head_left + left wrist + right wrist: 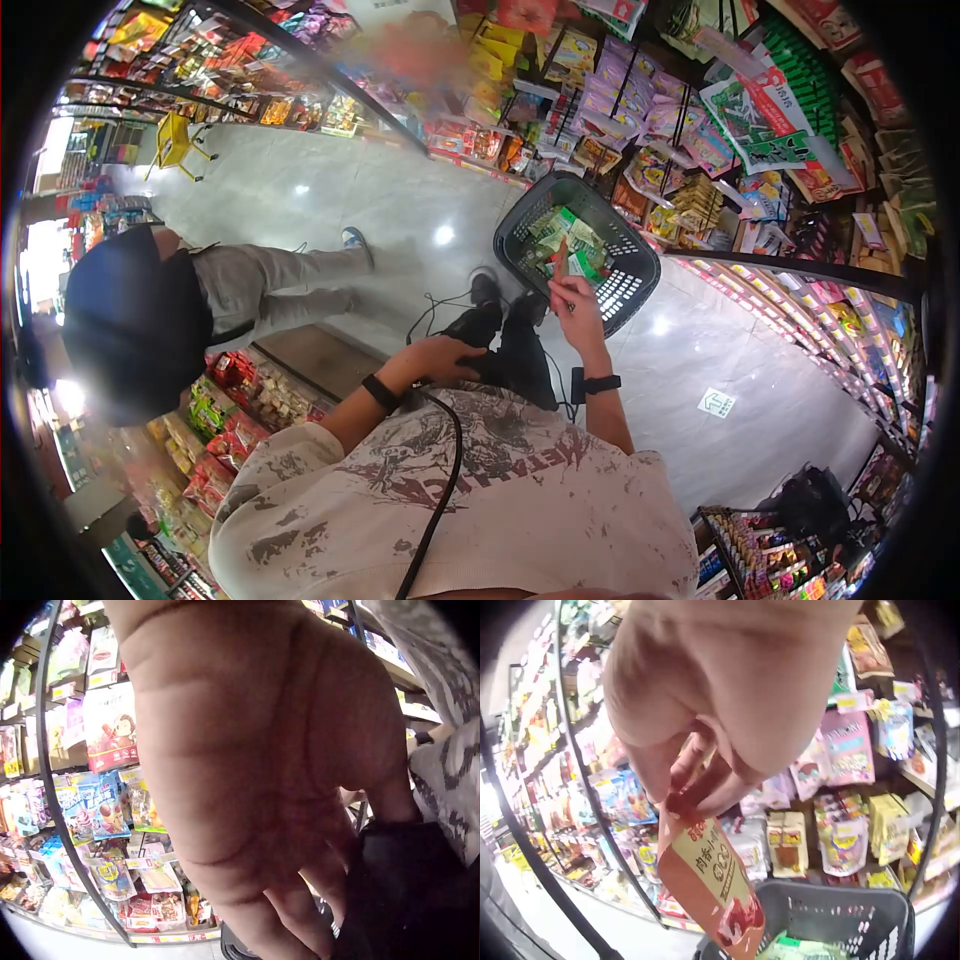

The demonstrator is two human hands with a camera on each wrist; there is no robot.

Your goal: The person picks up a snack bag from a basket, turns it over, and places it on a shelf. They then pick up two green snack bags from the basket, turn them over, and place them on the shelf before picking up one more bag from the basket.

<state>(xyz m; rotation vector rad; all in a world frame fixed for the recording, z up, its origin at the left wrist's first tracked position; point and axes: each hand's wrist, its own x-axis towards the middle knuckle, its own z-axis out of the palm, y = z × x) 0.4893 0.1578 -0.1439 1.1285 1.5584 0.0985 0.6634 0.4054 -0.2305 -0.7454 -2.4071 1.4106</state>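
My right hand (575, 308) pinches a flat orange-red snack packet (711, 881) by its top end. The packet hangs downward, with a cream label and a picture of food on its front. Below it, a dark grey shopping basket (628, 290) with slotted walls holds several green and pale snack packets (566, 222). My left hand (440, 360) lies at the dark trousers below the shirt hem, its fingers loosely extended. Its palm fills much of the left wrist view, with nothing held.
Shelves of bagged snacks (615, 90) stand beyond the basket. Another person in a dark cap (130, 320) is at the left, legs reaching into the aisle. A yellow basket cart (175, 145) stands farther off. A black cable (445, 490) crosses the shirt.
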